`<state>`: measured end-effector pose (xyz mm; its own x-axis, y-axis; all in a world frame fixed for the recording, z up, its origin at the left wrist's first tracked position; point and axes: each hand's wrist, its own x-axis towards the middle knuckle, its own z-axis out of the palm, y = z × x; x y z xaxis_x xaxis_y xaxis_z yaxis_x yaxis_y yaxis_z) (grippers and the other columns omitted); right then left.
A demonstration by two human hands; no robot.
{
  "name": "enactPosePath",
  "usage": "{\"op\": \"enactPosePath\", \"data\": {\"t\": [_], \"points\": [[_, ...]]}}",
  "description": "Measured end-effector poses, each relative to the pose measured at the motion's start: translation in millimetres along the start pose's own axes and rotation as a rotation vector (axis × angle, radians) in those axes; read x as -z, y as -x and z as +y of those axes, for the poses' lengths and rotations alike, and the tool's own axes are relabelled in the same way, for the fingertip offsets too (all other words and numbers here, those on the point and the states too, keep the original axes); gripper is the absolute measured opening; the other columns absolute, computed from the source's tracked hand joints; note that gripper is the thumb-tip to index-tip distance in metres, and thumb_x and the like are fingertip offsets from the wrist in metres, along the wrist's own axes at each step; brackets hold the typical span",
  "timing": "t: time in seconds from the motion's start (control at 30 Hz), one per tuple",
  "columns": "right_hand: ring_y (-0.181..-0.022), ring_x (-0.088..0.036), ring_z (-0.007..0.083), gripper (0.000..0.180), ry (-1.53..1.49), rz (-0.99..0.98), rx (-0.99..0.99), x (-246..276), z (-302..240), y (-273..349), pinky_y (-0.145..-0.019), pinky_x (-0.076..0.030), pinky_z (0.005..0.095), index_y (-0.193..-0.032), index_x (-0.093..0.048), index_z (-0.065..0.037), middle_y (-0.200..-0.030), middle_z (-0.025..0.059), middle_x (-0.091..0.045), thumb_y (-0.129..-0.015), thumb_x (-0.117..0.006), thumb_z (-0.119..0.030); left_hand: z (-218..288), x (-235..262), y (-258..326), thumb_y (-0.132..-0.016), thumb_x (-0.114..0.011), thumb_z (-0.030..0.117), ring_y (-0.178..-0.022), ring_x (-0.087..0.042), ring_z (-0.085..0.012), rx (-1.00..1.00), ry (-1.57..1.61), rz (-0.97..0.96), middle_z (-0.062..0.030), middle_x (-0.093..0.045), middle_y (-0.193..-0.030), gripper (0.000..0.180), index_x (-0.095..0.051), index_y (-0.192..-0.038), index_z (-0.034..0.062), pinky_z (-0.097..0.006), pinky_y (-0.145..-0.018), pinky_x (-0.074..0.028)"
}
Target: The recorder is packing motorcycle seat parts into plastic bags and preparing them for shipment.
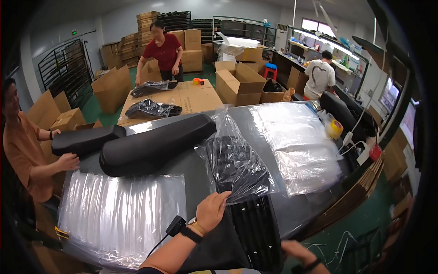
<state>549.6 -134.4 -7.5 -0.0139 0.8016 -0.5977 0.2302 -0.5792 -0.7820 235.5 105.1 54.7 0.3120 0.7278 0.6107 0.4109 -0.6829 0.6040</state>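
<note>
Bag [239,162], one, in left hand [211,213]; seat protruding [255,230], one; film stacks [122,214] [299,148], two.

Lower centre, I saw left wrist [200,228] in black strap [191,234], gold-toned band [197,226], boxy black module [176,225], thin dark cable [156,245]. Lower right, right wrist [308,260] wore dark band [312,265].

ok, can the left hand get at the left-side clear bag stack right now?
Likely yes: the clear bag stack lies beside the left forearm, its middle uncovered. The left hand seems to pinch the loose bag over the black ribbed part, so it would have to let go first.
</note>
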Motion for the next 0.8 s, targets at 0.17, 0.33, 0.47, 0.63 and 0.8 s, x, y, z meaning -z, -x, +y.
{"op": "enactPosePath", "data": {"t": [0.17, 0.33, 0.47, 0.63, 0.8], "points": [[-0.102, -0.062, 0.0234, 0.047, -0.652, -0.100, -0.064, -83.9, -0.3, 52.4, -0.092, -0.049, 0.0387, -0.125, -0.057, 0.001, -0.117, 0.0102, -0.064, -0.081, -0.070, -0.009, 28.3, -24.0, -11.4, -0.094, -0.057, 0.024, -0.075, -0.067, -0.0268, -0.092, -0.001, -0.126, -0.0087, -0.070, -0.091, 0.025, -0.066, -0.116, 0.0159, -0.036, -0.059, -0.052], [-0.101, -0.063, 0.0235, 0.044, -0.687, -0.013, 0.020, -109.3, -1.4, 50.3, -0.091, -0.050, 0.0390, -0.123, -0.057, 0.002, -0.112, 0.0101, -0.065, -0.082, -0.069, -0.007, 95.1, -32.1, 6.1, -0.091, -0.061, 0.025, -0.070, -0.067, -0.0249, -0.208, 0.164, -0.283, -0.0067, -0.070, -0.087, 0.037, -0.060, -0.127, 0.0161, -0.035, -0.056, -0.051], [-0.106, -0.060, 0.0219, 0.051, -0.692, 0.102, 0.230, -117.7, -8.5, 37.7, -0.092, -0.049, 0.0363, -0.129, -0.052, 0.002, -0.119, 0.0103, -0.062, -0.082, -0.069, -0.006, 117.5, -23.0, 3.8, -0.089, -0.063, 0.023, -0.060, -0.063, -0.0220, -0.317, 0.065, -0.274, -0.0047, -0.063, -0.071, 0.043, -0.058, -0.131, 0.0180, -0.033, -0.051, -0.048], [-0.104, -0.057, 0.0185, 0.055, -0.453, 0.350, 0.389, -111.6, -60.9, 33.1, -0.092, -0.046, 0.0323, -0.131, -0.049, 0.003, -0.117, 0.0091, -0.061, -0.082, -0.071, -0.007, 105.1, 22.8, -83.2, -0.098, -0.054, 0.023, -0.082, -0.069, -0.0266, -0.069, 0.344, 0.089, -0.0121, -0.070, -0.095, 0.025, -0.067, -0.114, 0.0093, -0.033, -0.071, -0.055], [-0.104, -0.056, 0.0189, 0.056, -0.478, 0.415, 0.448, -120.9, -43.9, 33.2, -0.093, -0.045, 0.0317, -0.132, -0.048, 0.003, -0.117, 0.0104, -0.060, -0.082, -0.070, -0.007, 103.5, -14.3, -64.7, -0.097, -0.055, 0.022, -0.078, -0.064, -0.0275, -0.315, 0.300, -0.097, -0.0096, -0.065, -0.086, 0.024, -0.067, -0.114, 0.0098, -0.035, -0.066, -0.050]]}}
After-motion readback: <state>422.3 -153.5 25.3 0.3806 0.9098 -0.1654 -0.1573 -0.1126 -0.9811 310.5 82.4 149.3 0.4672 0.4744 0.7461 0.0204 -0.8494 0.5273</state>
